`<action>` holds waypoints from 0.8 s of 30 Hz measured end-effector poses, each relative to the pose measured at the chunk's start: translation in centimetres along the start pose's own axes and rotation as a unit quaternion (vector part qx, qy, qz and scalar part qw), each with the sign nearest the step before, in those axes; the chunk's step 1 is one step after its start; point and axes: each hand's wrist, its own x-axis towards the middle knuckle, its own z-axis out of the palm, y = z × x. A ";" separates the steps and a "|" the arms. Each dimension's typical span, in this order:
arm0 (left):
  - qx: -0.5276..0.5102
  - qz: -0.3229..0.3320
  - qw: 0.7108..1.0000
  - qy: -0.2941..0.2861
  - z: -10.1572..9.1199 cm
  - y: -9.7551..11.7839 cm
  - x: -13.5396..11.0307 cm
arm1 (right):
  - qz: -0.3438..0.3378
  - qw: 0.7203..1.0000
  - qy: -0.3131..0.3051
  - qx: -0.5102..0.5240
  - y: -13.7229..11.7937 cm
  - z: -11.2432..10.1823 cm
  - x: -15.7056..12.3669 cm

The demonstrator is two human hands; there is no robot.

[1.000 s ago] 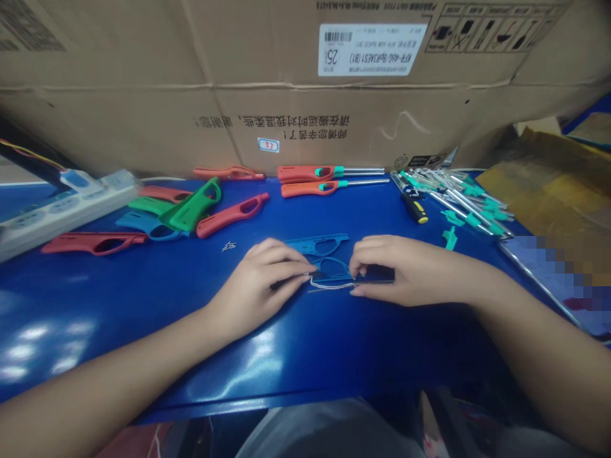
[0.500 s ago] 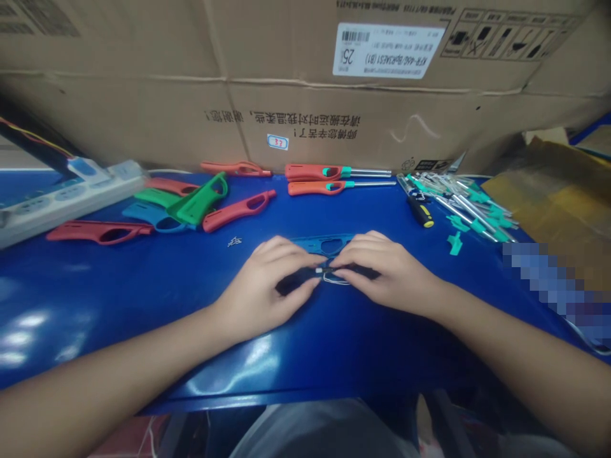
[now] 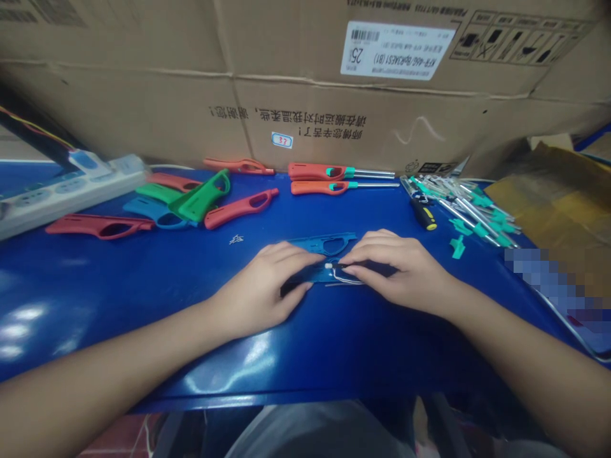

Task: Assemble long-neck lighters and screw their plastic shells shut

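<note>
My left hand (image 3: pixel 270 283) is curled around a blue lighter shell half (image 3: pixel 312 273), its thumb at the near edge and fingers at the far edge. Between the thumb and fingers of my right hand (image 3: pixel 401 270) is a small black igniter with a white end (image 3: pixel 329 266), held over that shell. Thin white wire (image 3: pixel 340 278) loops out below the fingertips. Just beyond both hands lies a second blue lighter shell half (image 3: pixel 308 243) with a trigger opening. My palms hide the rest of the held parts.
Red, green and blue lighter shells (image 3: pixel 198 200) lie at the left beside a white power strip (image 3: pixel 71 194). Two red-orange lighters (image 3: pixel 315 172) with metal tubes lie at the back. A screwdriver (image 3: pixel 424 215) and a pile of metal tubes (image 3: pixel 472 213) are right; tiny screws (image 3: pixel 235 240) lie left of centre.
My left fingertips have drawn back from the igniter onto the near blue shell half, which now shows more. My right hand has shifted slightly right, still pinching the igniter.
</note>
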 end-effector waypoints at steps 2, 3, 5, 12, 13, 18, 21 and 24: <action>-0.012 -0.001 1.000 0.005 0.1 0.0 0.0 | -0.010 0.999 -0.012 -0.046 0.2 0.2 -0.1; -0.017 -0.002 1.000 0.008 0.1 0.0 0.0 | -0.014 0.998 -0.020 -0.065 0.3 0.3 -0.2; -0.023 -0.003 1.000 0.011 0.2 0.0 -0.1 | -0.018 0.996 -0.034 -0.086 0.5 0.6 -0.3; -0.046 0.003 0.999 0.017 0.4 0.1 0.0 | -0.004 0.996 -0.035 -0.080 0.5 1.2 -0.5; -0.049 0.004 0.999 0.017 0.4 0.1 0.1 | -0.001 0.996 -0.033 -0.079 0.5 1.2 -0.5; -0.053 0.001 0.998 0.020 0.4 0.2 0.1 | -0.017 0.996 -0.047 -0.076 0.7 1.2 -0.5; -0.053 0.001 0.998 0.024 0.4 0.2 0.0 | -0.034 0.993 -0.057 -0.096 0.7 1.2 -0.5; -0.055 0.008 0.998 0.021 0.4 0.3 0.1 | -0.040 0.992 -0.061 -0.104 0.7 1.1 -0.6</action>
